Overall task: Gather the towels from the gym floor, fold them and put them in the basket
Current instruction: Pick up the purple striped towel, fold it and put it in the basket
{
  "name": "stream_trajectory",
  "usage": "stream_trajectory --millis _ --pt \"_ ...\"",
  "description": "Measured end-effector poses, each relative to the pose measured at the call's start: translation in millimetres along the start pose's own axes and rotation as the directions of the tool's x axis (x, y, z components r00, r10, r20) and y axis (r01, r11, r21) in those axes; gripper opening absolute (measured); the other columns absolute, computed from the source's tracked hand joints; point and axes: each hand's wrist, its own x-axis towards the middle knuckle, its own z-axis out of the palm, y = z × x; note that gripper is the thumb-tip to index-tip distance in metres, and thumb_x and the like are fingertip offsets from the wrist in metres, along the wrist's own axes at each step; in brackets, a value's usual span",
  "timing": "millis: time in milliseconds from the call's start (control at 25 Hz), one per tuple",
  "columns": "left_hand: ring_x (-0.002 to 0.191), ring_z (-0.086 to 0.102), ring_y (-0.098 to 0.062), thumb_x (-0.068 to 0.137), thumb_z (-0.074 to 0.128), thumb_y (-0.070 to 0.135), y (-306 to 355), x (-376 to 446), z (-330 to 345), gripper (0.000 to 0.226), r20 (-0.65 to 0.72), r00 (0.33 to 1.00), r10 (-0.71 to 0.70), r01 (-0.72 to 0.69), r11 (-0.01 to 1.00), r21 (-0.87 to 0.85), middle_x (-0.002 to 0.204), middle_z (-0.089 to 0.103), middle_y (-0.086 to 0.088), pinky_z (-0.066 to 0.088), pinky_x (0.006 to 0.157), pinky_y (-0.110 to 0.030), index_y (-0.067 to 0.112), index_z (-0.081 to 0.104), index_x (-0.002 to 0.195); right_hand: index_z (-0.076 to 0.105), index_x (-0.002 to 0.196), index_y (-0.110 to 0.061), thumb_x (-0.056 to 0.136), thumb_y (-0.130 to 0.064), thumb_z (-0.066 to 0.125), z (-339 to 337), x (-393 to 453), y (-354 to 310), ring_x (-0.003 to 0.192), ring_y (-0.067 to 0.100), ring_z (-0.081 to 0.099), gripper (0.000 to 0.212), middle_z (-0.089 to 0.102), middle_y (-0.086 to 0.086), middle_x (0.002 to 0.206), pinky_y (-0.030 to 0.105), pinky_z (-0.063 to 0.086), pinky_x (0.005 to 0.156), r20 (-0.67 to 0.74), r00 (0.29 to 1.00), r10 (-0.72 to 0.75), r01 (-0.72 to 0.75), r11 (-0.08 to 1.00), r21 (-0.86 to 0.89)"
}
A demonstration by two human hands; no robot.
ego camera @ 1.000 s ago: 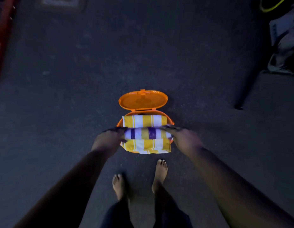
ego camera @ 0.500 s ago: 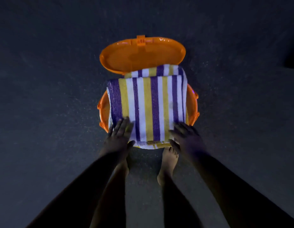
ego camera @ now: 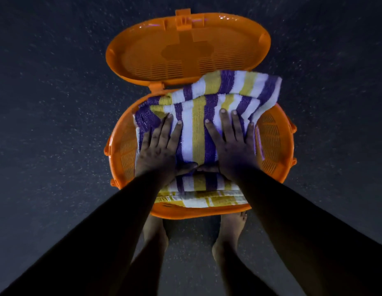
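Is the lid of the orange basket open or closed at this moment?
Open. The lid is swung back behind the basket, its ribbed inside facing the camera.

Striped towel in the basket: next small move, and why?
Probably tuck the far right corner down. Both hands, left hand and right hand, press flat on the striped towel, but that corner rides over the orange basket rim against the open lid.
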Motion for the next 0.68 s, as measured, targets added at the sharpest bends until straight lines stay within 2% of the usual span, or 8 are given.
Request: stream_trajectory --millis 120,240,320,440,520,600,680 --pt "0.157 -0.001 -0.026 0.072 0.032 0.095 1.2 0.5 -1.8 0.123 0.032 0.999 0.004 -0.005 1.000 0.011 0.171 -0.009 -0.008 0.009 0.125 -0.052 0.020 -0.007 0.162 0.002 0.162 -0.030 0.062 -0.101 0.038 -1.4 -0.2 -0.3 0.155 0.038 -0.005 0.128 -0.005 0.015 0.169 0.073 0.010 0.114 0.006 1.000 0.000 0.000 1.000 0.003" --pt "0.157 -0.005 -0.024 0.075 0.036 0.092 8.5 -9.1 -26.7 0.121 0.091 0.995 -0.029 0.031 0.999 -0.019 0.170 -0.016 -0.005 0.001 0.125 -0.049 0.022 -0.012 0.162 0.006 0.162 -0.030 0.060 -0.100 0.044 -31.7 -8.9 -3.4 0.156 0.037 -0.002 0.129 -0.003 0.013 0.169 0.073 0.011 0.114 0.093 0.996 0.013 -0.018 0.999 0.043" --pt "0.157 -0.004 -0.025 0.076 0.035 0.090 13.6 -18.5 -51.7 0.118 0.117 0.993 -0.022 0.026 0.999 -0.039 0.170 -0.012 -0.007 0.001 0.125 -0.050 0.020 -0.005 0.163 0.009 0.161 -0.031 0.059 -0.100 0.045 -61.1 -18.3 -7.8 0.156 0.037 0.001 0.128 -0.003 0.011 0.170 0.074 0.010 0.114 0.172 0.985 0.026 -0.038 0.997 0.066" --pt "0.157 0.005 -0.026 0.079 0.026 0.085 18.2 -35.0 -102.3 0.108 0.154 0.988 0.016 0.005 0.991 -0.134 0.170 0.004 -0.008 0.016 0.125 -0.052 0.018 0.014 0.163 0.018 0.161 -0.027 0.070 -0.089 0.048 -104.2 -34.5 -14.7 0.155 0.038 0.007 0.114 0.005 0.014 0.169 0.074 0.011 0.115 0.210 0.978 0.004 -0.023 0.996 0.084" --pt "0.154 0.022 -0.027 0.079 0.022 0.083 14.8 -38.1 -134.0 0.101 0.198 0.980 -0.016 0.061 0.972 -0.227 0.168 0.022 -0.005 0.027 0.122 -0.046 0.023 0.023 0.161 0.027 0.158 -0.023 0.079 -0.081 0.040 -133.8 -38.7 -16.1 0.153 0.037 0.016 0.099 0.016 0.013 0.167 0.069 0.015 0.117 0.244 0.970 -0.011 -0.012 0.995 0.095" --pt "0.141 0.043 -0.028 0.084 0.030 0.080 2.7 -32.8 -170.0 0.089 0.159 0.979 -0.126 0.173 0.928 -0.331 0.156 0.044 -0.005 0.040 0.113 -0.042 0.024 0.040 0.153 0.038 0.151 -0.022 0.084 -0.078 0.032 -168.8 -35.7 -18.9 0.146 0.034 0.031 0.087 0.033 0.010 0.160 0.060 0.028 0.115 0.205 0.978 -0.024 0.001 0.994 0.111" --pt "0.123 0.057 -0.029 0.090 0.044 0.071 -25.0 -10.7 -184.3 0.068 0.141 0.947 -0.289 0.321 0.826 -0.464 0.134 0.060 -0.009 0.049 0.099 -0.039 0.022 0.059 0.135 0.047 0.141 -0.024 0.087 -0.076 0.026 -200.4 -25.0 -22.7 0.131 0.029 0.047 0.078 0.049 0.005 0.145 0.050 0.042 0.103 0.185 0.983 -0.005 -0.013 0.995 0.095"
